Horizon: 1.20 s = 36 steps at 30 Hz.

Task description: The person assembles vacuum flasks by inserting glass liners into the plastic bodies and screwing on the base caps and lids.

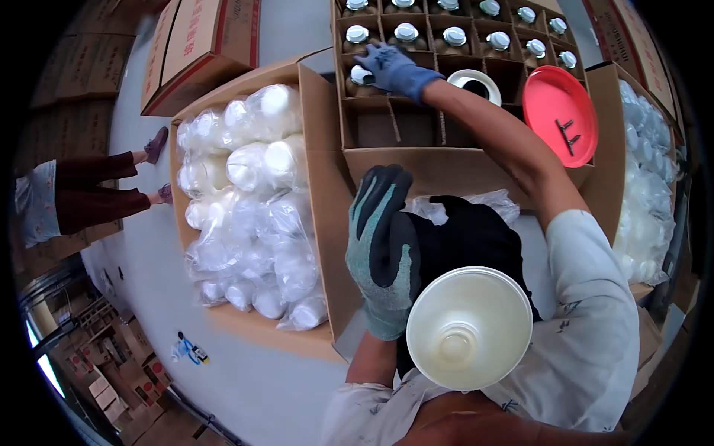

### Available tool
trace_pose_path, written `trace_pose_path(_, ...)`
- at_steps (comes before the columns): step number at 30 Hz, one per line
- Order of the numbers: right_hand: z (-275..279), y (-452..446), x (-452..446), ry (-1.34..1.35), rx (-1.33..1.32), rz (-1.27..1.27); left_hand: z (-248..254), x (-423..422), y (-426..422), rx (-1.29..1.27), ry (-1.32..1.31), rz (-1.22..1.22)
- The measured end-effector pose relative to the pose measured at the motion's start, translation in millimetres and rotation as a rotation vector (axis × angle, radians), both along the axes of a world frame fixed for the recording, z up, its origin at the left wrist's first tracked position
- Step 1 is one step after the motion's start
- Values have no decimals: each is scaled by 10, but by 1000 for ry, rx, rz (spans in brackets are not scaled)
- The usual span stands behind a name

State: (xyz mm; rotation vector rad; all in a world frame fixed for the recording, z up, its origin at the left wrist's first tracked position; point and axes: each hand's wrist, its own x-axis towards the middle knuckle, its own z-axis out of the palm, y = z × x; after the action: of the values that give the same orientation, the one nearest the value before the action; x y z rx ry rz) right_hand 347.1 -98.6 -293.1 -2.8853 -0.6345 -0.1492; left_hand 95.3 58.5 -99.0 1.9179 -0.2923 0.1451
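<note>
My right hand (pixel 396 71), in a blue glove, reaches into a divided cardboard box (pixel 461 157). Its fingers are around the white cap of a bottle (pixel 361 75) at the left side. More white-capped bottles (pixel 406 33) fill the rows behind. My left hand (pixel 382 256), in a green and dark glove, is closed in front of the box; anything inside it is hidden. Near my left wrist is a wide white funnel-shaped container (pixel 497 327). A white ring-shaped object (pixel 494 93) and a red oval tray (pixel 548 97) with small dark pieces rest on the box.
An open carton (pixel 327 201) of plastic-wrapped white containers (pixel 253 167) stands at the left, with another wrapped batch (pixel 641 201) at the right. Closed cartons (pixel 197 48) are behind. A person (pixel 97 186) stands at the far left. A small blue item (pixel 195 351) lies on the floor.
</note>
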Motion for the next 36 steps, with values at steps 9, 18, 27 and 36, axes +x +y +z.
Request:
trace_pose_path(9, 190, 127, -112, 0, 22, 98, -367, 80, 28, -646, 246, 142)
trace_pose_path(18, 2557, -459, -2249, -503, 183, 350, -513, 414, -90, -1219, 563, -400)
trace_pose_path(27, 2305, -1044, -3832, -129, 839, 171, 289, -82, 62, -710, 242, -556)
trace_pose_path(36, 1536, -870, -6018, 195, 795, -80, 179, -1895, 687, -97, 232, -170)
